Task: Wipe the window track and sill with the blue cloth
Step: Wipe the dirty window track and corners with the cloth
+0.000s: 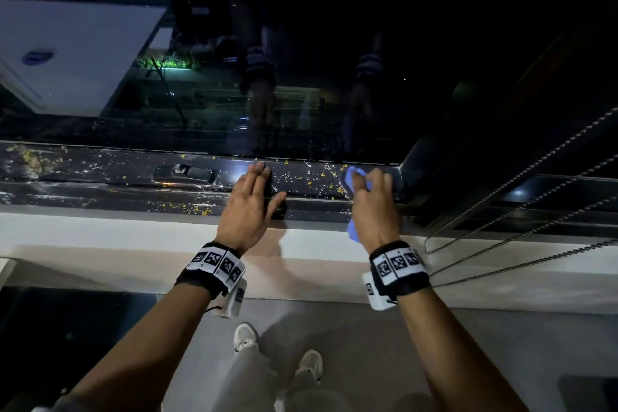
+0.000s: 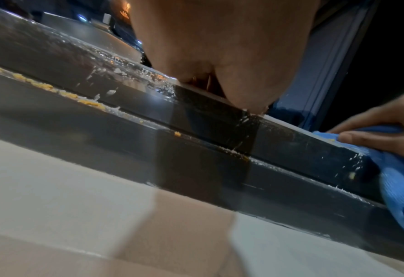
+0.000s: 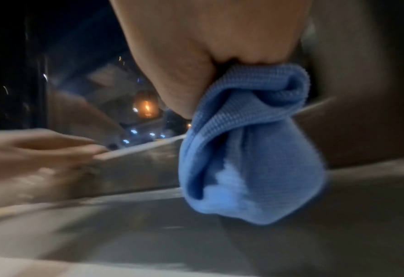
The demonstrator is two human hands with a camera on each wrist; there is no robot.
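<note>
The dark window track (image 1: 110, 174) runs left to right below the glass, strewn with yellow and white crumbs. My right hand (image 1: 371, 197) grips the bunched blue cloth (image 1: 349, 177) against the track's right end, near the frame corner; a tail of the blue cloth (image 3: 250, 159) hangs below my palm toward the white sill (image 1: 100, 227). My left hand (image 1: 254, 197) rests flat on the track's raised rail (image 2: 208, 105), fingers straight, thumb spread, a hand's width left of the cloth. In the left wrist view the cloth (image 2: 402, 180) drapes over the rail's edge.
A recessed latch (image 1: 184, 172) sits in the track left of my left hand. Beaded blind cords (image 1: 521, 237) slant across the right side over the sill. A heavier patch of yellow debris (image 1: 30, 157) lies at the track's far left. My shoes (image 1: 277, 354) stand below.
</note>
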